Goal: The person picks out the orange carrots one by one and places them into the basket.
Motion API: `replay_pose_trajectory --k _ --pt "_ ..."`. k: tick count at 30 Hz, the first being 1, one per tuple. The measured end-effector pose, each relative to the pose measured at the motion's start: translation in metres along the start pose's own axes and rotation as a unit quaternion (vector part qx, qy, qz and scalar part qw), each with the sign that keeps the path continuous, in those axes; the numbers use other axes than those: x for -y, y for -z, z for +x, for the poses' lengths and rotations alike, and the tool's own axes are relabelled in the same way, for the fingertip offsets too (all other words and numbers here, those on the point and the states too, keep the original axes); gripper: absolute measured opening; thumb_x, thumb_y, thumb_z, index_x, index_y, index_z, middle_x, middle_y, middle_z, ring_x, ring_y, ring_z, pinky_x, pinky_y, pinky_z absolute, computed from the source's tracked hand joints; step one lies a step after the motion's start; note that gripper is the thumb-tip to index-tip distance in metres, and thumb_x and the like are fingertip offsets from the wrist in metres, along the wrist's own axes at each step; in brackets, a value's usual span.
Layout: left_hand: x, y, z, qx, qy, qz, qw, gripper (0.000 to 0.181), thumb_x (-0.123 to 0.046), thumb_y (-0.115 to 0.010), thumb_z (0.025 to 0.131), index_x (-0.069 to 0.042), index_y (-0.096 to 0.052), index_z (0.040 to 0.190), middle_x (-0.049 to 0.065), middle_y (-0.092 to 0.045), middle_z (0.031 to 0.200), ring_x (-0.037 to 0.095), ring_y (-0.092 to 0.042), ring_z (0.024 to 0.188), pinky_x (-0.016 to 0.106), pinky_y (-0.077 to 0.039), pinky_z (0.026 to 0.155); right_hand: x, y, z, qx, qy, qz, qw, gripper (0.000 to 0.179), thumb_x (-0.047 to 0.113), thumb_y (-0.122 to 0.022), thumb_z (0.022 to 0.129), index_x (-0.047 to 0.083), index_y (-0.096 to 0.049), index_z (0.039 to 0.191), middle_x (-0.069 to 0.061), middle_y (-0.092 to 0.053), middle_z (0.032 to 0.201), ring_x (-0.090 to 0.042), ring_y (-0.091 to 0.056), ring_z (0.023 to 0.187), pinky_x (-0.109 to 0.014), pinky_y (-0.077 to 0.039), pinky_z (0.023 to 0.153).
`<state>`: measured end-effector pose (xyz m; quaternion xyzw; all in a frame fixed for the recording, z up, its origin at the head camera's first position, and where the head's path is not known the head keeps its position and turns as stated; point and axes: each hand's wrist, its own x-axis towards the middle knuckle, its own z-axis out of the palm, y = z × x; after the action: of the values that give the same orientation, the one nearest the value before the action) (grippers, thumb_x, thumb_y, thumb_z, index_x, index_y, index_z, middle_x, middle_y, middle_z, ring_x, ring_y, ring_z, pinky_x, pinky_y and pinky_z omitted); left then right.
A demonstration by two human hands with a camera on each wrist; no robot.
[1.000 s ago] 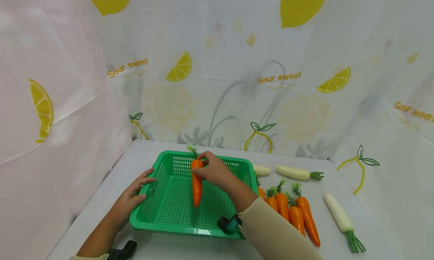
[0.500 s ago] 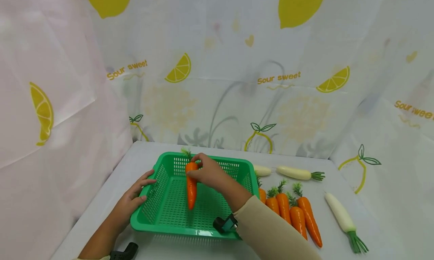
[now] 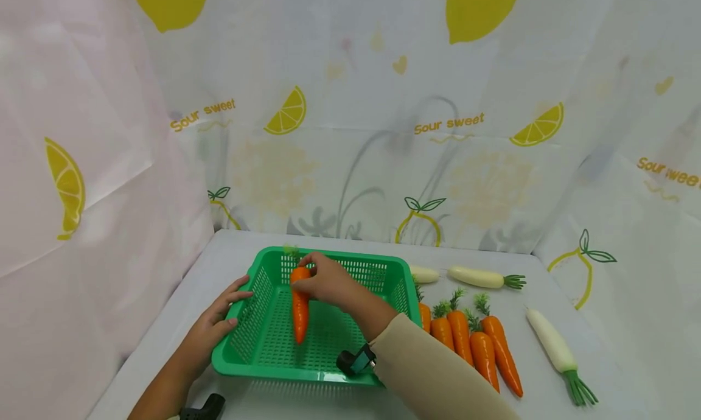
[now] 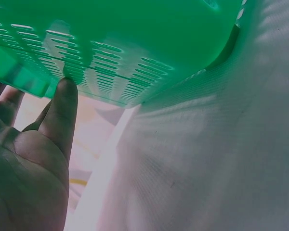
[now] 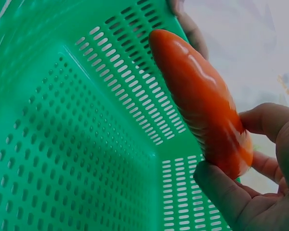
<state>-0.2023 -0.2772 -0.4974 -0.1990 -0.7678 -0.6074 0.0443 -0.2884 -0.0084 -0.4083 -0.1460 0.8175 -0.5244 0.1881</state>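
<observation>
My right hand (image 3: 331,280) pinches an orange carrot (image 3: 300,310) near its leafy end, thumb on one side and fingers on the other. The carrot hangs tip down over the left half of the green plastic basket (image 3: 274,373). In the right wrist view the carrot's smooth body (image 5: 197,96) slants across the basket's slotted wall (image 5: 130,86). At the basket's left side, my left hand (image 3: 210,319) rests with spread fingers over the rim. The left wrist view has a fingertip of that hand (image 4: 33,159) against the outer wall.
Right of the basket lie several carrots (image 3: 460,335) with green tops, side by side. White radishes lie around them: one at the back (image 3: 476,277), one at the far right (image 3: 550,341), and one partly behind the basket (image 3: 424,274). Lemon-printed cloth (image 3: 350,164) surrounds the table.
The right hand has moved left and a little lower with the carrot, from the basket's middle toward its left side. My left hand stays at the rim.
</observation>
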Motion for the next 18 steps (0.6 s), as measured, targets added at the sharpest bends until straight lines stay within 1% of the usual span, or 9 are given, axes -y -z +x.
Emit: replay_pose_trajectory --k 3,6,10,13,18 --pt "0.0 0.0 0.0 -0.001 0.002 0.005 1.0 0.041 -0.006 -0.043 0.108 -0.001 -0.048 0.148 0.0 -0.02 0.175 -0.012 -0.016 0.149 0.006 -0.027 0.103 0.001 -0.003 0.002 0.006 -0.002 0.007 1.0 0.043 0.016 -0.076 0.093 0.012 -0.058 0.132 -0.014 -0.062 0.122 -0.024 -0.066 0.094 -0.047 -0.06 0.088" --pt "0.001 -0.001 0.0 -0.001 0.003 0.006 1.0 0.042 -0.003 -0.043 0.107 -0.001 -0.047 0.149 0.0 -0.019 0.175 -0.012 -0.017 0.148 0.008 -0.029 0.103 0.002 -0.006 0.003 0.013 -0.007 0.018 0.9997 0.042 0.014 -0.076 0.093 0.011 -0.058 0.13 -0.014 -0.062 0.121 -0.024 -0.066 0.094 -0.047 -0.061 0.088" --pt "0.005 -0.001 0.0 0.004 0.015 0.005 0.9999 0.044 -0.001 -0.043 0.106 -0.001 -0.046 0.15 -0.002 -0.018 0.175 -0.014 -0.018 0.146 0.009 -0.032 0.102 0.003 -0.009 0.005 0.011 -0.012 0.012 0.9998 0.04 0.012 -0.077 0.092 0.011 -0.058 0.127 -0.014 -0.062 0.12 -0.024 -0.066 0.092 -0.043 -0.062 0.084" --pt "0.005 0.0 0.0 0.005 0.013 0.003 0.9999 0.043 -0.003 -0.043 0.106 -0.001 -0.047 0.15 -0.001 -0.018 0.175 -0.014 -0.017 0.146 0.008 -0.03 0.102 0.003 -0.012 0.007 0.011 -0.015 0.016 0.9997 0.04 0.011 -0.078 0.092 0.01 -0.058 0.126 -0.014 -0.062 0.118 -0.024 -0.067 0.092 -0.042 -0.062 0.082" --pt "0.004 0.001 0.001 0.002 0.012 0.004 0.9999 0.042 -0.003 -0.043 0.107 -0.002 -0.048 0.149 0.001 -0.018 0.175 -0.014 -0.016 0.147 0.006 -0.028 0.103 0.003 -0.016 0.011 0.015 -0.016 0.029 0.9993 0.039 0.012 -0.079 0.091 0.009 -0.057 0.124 -0.014 -0.062 0.113 -0.024 -0.067 0.092 -0.048 -0.062 0.084"
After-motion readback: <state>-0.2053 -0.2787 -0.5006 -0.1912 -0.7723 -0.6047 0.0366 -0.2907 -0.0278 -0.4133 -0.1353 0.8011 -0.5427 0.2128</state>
